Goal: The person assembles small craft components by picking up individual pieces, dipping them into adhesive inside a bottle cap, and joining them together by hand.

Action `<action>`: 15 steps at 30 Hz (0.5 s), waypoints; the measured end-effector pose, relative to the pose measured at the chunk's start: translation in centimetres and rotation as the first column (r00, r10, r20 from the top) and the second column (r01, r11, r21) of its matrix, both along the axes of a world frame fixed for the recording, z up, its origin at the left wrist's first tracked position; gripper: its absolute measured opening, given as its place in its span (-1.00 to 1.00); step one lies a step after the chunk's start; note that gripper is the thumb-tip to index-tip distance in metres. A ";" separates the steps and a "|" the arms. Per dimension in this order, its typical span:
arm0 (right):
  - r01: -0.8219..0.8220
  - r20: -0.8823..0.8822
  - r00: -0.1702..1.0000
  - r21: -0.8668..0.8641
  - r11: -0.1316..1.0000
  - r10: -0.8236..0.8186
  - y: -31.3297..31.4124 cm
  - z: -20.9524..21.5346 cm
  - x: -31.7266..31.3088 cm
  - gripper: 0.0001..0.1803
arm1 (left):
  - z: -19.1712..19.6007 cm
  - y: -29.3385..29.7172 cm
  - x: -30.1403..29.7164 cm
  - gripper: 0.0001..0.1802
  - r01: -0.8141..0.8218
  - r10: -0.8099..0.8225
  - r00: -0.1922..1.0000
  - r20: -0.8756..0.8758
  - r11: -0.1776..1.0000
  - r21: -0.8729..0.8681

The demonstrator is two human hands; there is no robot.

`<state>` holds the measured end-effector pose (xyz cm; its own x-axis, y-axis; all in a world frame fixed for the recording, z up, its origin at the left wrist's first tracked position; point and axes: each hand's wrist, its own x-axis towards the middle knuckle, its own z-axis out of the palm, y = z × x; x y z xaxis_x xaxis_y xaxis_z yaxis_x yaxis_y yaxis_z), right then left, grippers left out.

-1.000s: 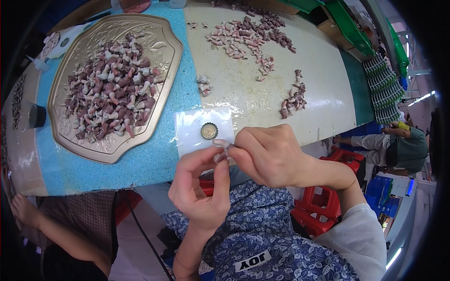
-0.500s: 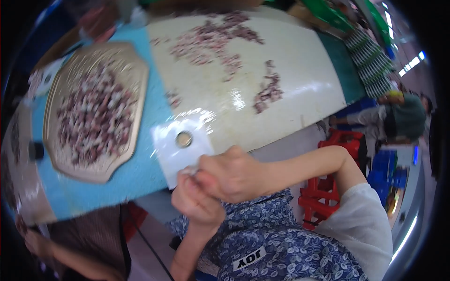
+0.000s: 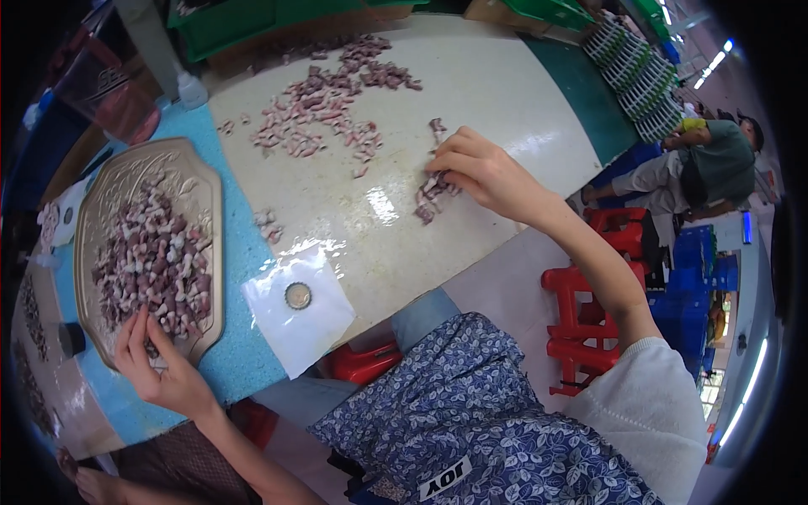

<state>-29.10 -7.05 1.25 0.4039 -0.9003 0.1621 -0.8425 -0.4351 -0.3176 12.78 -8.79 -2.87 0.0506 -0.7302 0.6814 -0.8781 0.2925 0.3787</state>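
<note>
My right hand (image 3: 481,175) reaches over the pale tabletop, its fingertips curled down and pinching at a small cluster of purplish meat pieces (image 3: 431,198). The exact piece between those fingers is hidden. My left hand (image 3: 164,370) is at the near end of a gold-coloured tray (image 3: 204,164), thumb and fingers apart, fingertips touching the heaped purple and whitish meat pieces (image 3: 156,265). Between the hands lies a white sheet (image 3: 311,341) with a round, crimp-edged bottle cap (image 3: 298,295) on it.
A larger spread of pink and purple pieces (image 3: 316,114) lies farther back, near a green crate (image 3: 252,29). Behind the tray stands a clear container (image 3: 114,97). Red stools (image 3: 581,303) stand at the right, below a person (image 3: 724,160). Another person's hand (image 3: 101,486) shows lower left.
My hands were pressed together near the bottle cap. Now they are apart: the left has gone to the tray's pieces, the right out to the cluster on the tabletop.
</note>
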 end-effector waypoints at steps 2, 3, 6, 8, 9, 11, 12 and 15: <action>0.011 0.022 1.000 0.009 1.000 -0.011 -0.4 0.1 -0.2 -0.78 | 0.1 -0.2 -0.4 -0.86 -0.023 0.022 1.000 -0.022 0.999 -0.028; 0.048 0.024 0.999 0.013 0.999 -0.048 -0.4 0.4 -0.3 -0.77 | 0.2 -0.2 -0.6 -0.86 -0.021 0.017 0.998 -0.062 0.998 -0.064; 0.166 0.266 0.947 0.079 0.983 -0.181 -0.4 1.2 2.7 -0.82 | -0.4 0.4 -0.4 -0.86 -0.046 0.043 0.993 -0.111 0.999 -0.027; 0.148 0.494 0.848 0.127 0.981 -0.192 0.3 2.0 6.3 -0.85 | -0.6 0.8 -0.5 -0.85 -0.078 0.075 0.987 -0.142 0.997 -0.018; 0.078 0.536 0.830 0.160 0.984 -0.153 0.9 1.9 8.0 -0.84 | -0.9 0.8 -1.0 -0.83 -0.065 0.061 0.978 -0.200 0.998 -0.012; -0.051 0.592 0.802 0.203 0.978 -0.081 1.5 1.1 11.2 -0.83 | -0.6 1.3 -0.9 -0.80 -0.050 0.049 0.980 -0.191 0.999 0.000; -0.097 0.598 0.799 0.218 0.971 -0.055 1.6 0.4 12.5 -0.83 | -0.5 1.4 -0.9 -0.79 -0.037 0.035 0.986 -0.166 0.999 -0.007; -0.121 0.578 0.816 0.174 0.977 -0.002 1.3 -1.3 14.8 -0.83 | -0.3 2.1 -1.2 -0.75 -0.034 0.032 0.992 -0.120 0.999 -0.015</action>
<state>-14.33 -5.79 -0.01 0.3464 -0.9151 0.2065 -0.4552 -0.3564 -0.8160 11.56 -6.69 -3.20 0.1561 -0.7154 0.6810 -0.8361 0.2714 0.4768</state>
